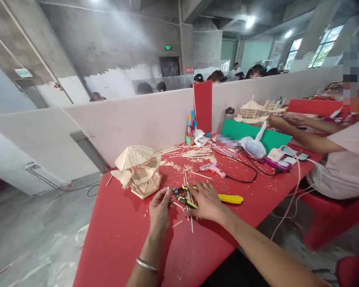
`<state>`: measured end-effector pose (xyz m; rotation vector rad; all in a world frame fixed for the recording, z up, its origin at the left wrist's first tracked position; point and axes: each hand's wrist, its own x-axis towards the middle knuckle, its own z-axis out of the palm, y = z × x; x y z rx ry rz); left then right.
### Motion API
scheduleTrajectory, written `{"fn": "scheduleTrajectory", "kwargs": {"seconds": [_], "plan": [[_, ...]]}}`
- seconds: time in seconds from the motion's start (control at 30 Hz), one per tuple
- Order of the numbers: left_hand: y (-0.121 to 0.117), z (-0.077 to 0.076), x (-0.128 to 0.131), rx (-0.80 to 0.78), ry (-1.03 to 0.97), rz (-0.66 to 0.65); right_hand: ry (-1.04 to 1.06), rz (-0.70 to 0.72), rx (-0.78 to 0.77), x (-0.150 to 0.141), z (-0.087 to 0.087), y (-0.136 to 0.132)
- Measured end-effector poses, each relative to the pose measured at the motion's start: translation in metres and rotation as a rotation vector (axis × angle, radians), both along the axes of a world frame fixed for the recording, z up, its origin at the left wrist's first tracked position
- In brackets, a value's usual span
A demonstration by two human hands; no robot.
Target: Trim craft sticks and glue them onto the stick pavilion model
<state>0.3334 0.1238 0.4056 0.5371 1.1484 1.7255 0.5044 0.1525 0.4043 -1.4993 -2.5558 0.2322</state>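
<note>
My left hand (pixel 160 209), a metal bangle on its wrist, pinches the end of a thin wooden stick near the jaws of the cutting pliers (pixel 182 196). My right hand (pixel 206 201) lies over the black-and-yellow pliers on the red table (pixel 119 235), fingers curled on the handles. Several loose wooden sticks (pixel 188 205) lie under and beside the pliers. A small pavilion model of wooden sticks (pixel 139 170) stands to the left of my hands. A yellow utility knife (pixel 231 198) rests just right of my right hand.
A pink glue gun (pixel 213 170) with a black cord lies behind the pliers. A pile of sticks (pixel 194 152), a cup of tools (pixel 190 131) and a green sheet (pixel 254 133) stand farther back. Another person (pixel 341 155) works at the right with a second stick model (pixel 254 109). White partitions surround the table.
</note>
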Motion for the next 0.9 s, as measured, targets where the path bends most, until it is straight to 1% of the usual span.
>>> {"fn": "scheduleTrajectory", "kwargs": {"seconds": [0.07, 0.1, 0.3, 0.37, 0.4, 0.43, 0.47, 0.53, 0.57, 0.63, 0.77, 0.8, 0.83, 0.87, 0.9], "plan": [[0.0, 0.0, -0.001, 0.013, 0.005, 0.017, -0.075, 0.015, -0.093, -0.009, 0.005, 0.008], [0.0, 0.0, -0.001, 0.019, 0.01, 0.02, -0.094, 0.018, -0.115, -0.012, 0.008, 0.011], [-0.001, 0.001, -0.002, 0.049, 0.016, 0.021, -0.073, 0.001, -0.082, -0.016, 0.016, 0.019], [-0.001, 0.001, -0.003, 0.057, 0.01, 0.043, -0.018, -0.045, -0.082, -0.011, 0.016, 0.018], [-0.001, 0.001, -0.003, 0.061, 0.008, 0.053, 0.069, -0.068, -0.116, -0.007, 0.015, 0.017], [-0.001, 0.001, -0.004, 0.063, 0.007, 0.059, 0.21, -0.098, -0.181, -0.002, 0.014, 0.016], [-0.001, 0.001, -0.004, 0.063, 0.007, 0.063, 0.401, -0.11, -0.289, 0.003, 0.014, 0.013], [-0.002, 0.001, -0.005, 0.063, 0.013, 0.062, 0.786, -0.114, -0.554, 0.013, 0.013, 0.004], [-0.002, 0.001, -0.005, 0.064, 0.018, 0.059, 0.912, -0.097, -0.677, 0.017, 0.013, -0.003], [-0.002, 0.0, -0.004, 0.07, 0.029, 0.057, 1.014, -0.027, -0.847, 0.021, 0.015, -0.019], [-0.003, 0.0, -0.003, 0.083, 0.031, 0.051, 1.088, 0.023, -0.985, 0.015, 0.024, -0.046], [-0.003, 0.0, -0.003, 0.088, 0.03, 0.047, 1.081, 0.018, -0.999, 0.011, 0.026, -0.05], [-0.003, 0.0, -0.003, 0.092, 0.03, 0.043, 1.054, 0.003, -0.977, 0.006, 0.027, -0.053], [-0.003, 0.001, -0.003, 0.094, 0.03, 0.04, 1.005, -0.023, -0.906, 0.001, 0.028, -0.054], [-0.003, 0.001, -0.003, 0.095, 0.033, 0.038, 0.931, -0.058, -0.783, -0.003, 0.028, -0.054]]}}
